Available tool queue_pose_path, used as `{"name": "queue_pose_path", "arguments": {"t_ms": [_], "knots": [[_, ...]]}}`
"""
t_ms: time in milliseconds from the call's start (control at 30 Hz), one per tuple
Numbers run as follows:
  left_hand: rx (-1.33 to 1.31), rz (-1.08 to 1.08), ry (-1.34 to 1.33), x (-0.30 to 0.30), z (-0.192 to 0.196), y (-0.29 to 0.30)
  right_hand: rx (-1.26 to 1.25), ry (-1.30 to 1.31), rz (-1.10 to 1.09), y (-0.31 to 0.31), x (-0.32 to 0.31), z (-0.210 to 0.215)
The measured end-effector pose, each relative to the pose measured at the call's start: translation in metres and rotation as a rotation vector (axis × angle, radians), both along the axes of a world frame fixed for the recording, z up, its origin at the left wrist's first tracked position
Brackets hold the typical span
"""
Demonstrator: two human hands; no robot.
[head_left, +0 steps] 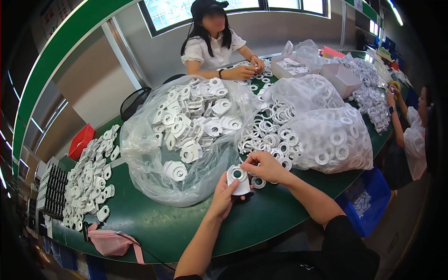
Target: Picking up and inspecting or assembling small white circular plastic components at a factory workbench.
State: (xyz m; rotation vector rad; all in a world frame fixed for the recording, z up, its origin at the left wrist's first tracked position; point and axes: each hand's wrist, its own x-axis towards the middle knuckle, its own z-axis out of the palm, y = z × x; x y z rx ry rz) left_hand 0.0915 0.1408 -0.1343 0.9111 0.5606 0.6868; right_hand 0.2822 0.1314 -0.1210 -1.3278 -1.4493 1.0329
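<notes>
My left hand [222, 199] grips a white plastic housing [241, 187], rounded, with a dark round hole in its raised collar. The thumb lies across its front face. At the collar's upper right edge, my right hand [267, 167] is closed in a pinch. What its fingertips hold, if anything, is hidden. Loose white rings [267, 136] are heaped just beyond the right hand. An open clear plastic bag [140, 161] spreads to the left of both hands, with many similar white housings [191, 126] piled in it.
A clear bag of rings [343, 140] bulges at the right. More housings [91, 182] cover the green table's [163, 228] left side, near black stacked trays [51, 191], a red bin [80, 141] and a pink pouch [111, 242]. Co-workers [212, 51] sit opposite and at the right.
</notes>
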Motion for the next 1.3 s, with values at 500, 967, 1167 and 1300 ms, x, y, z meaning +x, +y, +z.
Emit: {"name": "queue_pose_path", "arguments": {"t_ms": [500,967,1167,1300], "knots": [[0.25,0.024,0.159,0.0,0.003,-0.003,0.137,0.036,-0.045,-0.003,-0.013,0.001],[0.735,0.297,0.482,0.005,-0.009,-0.003,0.158,-0.007,0.198,-0.002,-0.004,0.001],[0.893,0.321,0.647,0.001,-0.007,-0.004,0.305,-0.382,0.129,-0.008,-0.011,0.008],[0.914,0.286,0.647,-0.001,-0.007,-0.002,0.344,-0.375,0.153,-0.006,-0.009,0.004]]}}
